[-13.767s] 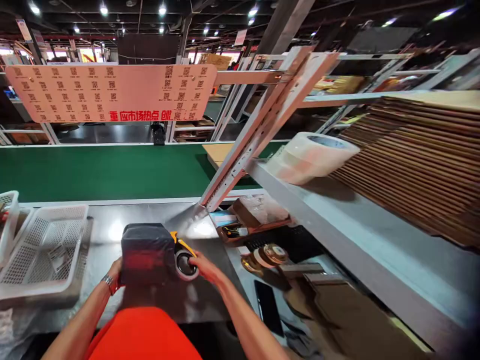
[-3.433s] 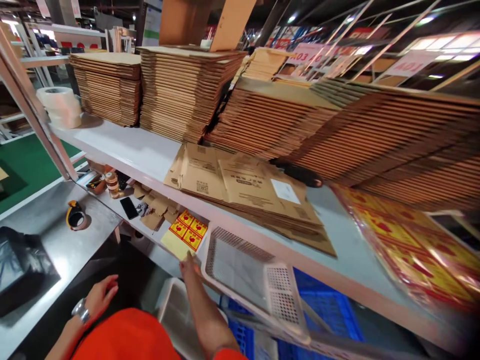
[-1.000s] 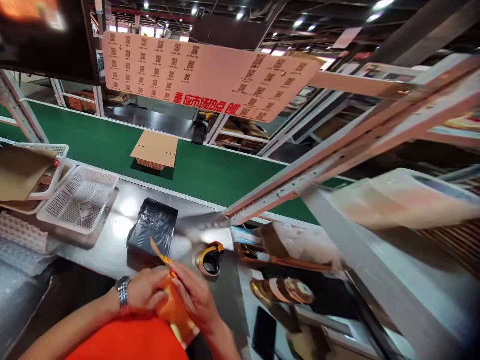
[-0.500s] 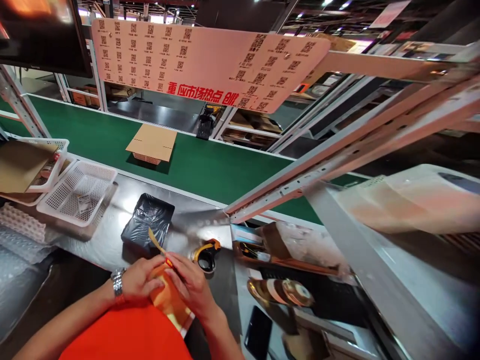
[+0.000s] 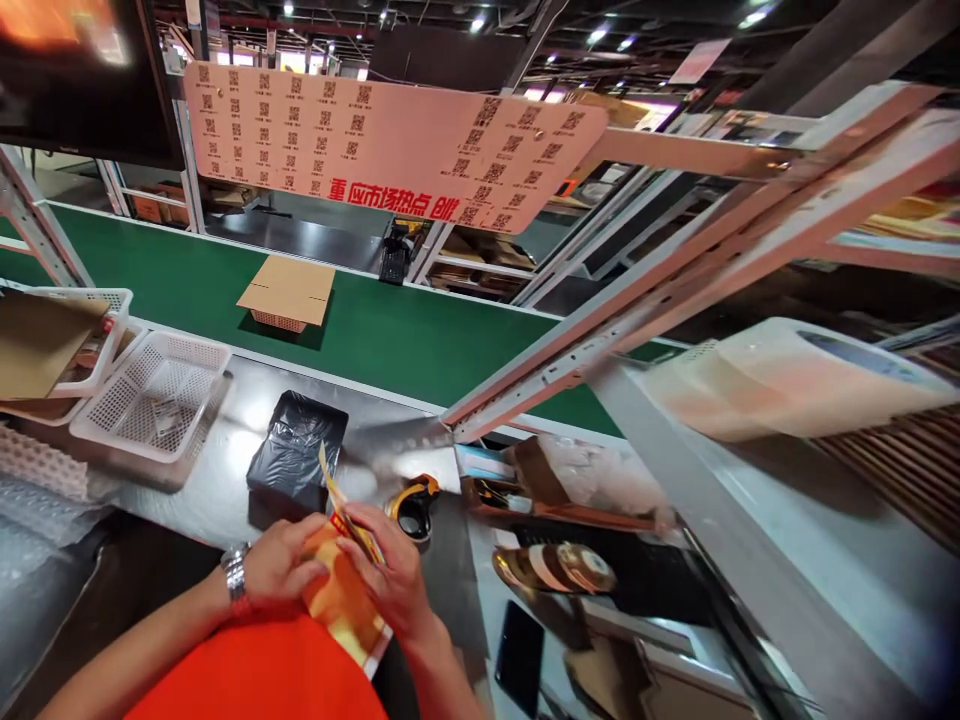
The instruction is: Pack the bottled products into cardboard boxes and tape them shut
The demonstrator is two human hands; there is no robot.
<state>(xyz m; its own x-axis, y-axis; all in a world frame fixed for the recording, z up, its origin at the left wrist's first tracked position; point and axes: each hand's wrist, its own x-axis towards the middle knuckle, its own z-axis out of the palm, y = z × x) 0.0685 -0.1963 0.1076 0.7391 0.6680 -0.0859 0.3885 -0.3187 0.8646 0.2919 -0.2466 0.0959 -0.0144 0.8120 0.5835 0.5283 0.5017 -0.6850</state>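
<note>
Low in the centre, my left hand (image 5: pixel 281 565), with a silver watch at the wrist, is closed on one edge of an orange-and-yellow printed packet (image 5: pixel 341 585). Facing it, my right hand (image 5: pixel 390 575) pinches the packet's upper edge. From between the fingers of that hand a narrow yellow-and-red strip (image 5: pixel 327 470) sticks up; I cannot tell if it is part of the packet. My fingers and palms cover much of the packet. Just beyond lies a parcel wrapped in black plastic (image 5: pixel 296 445). A yellow-and-black tape dispenser (image 5: pixel 414 508) rests right of it.
Left on the metal bench (image 5: pixel 247 400) are a white perforated basket (image 5: pixel 150 390) and bubble wrap (image 5: pixel 41 500). Behind runs a green conveyor (image 5: pixel 390 340) with a cardboard-topped basket (image 5: pixel 289 290). Tape rolls (image 5: pixel 555 567), a phone (image 5: pixel 519 655) and a slanted metal post (image 5: pixel 600 340) stand right.
The yellow strip now rises more steeply, and more yellow-and-red printing shows by my right fingers. My left hand keeps its grip. The head view has shifted slightly.
</note>
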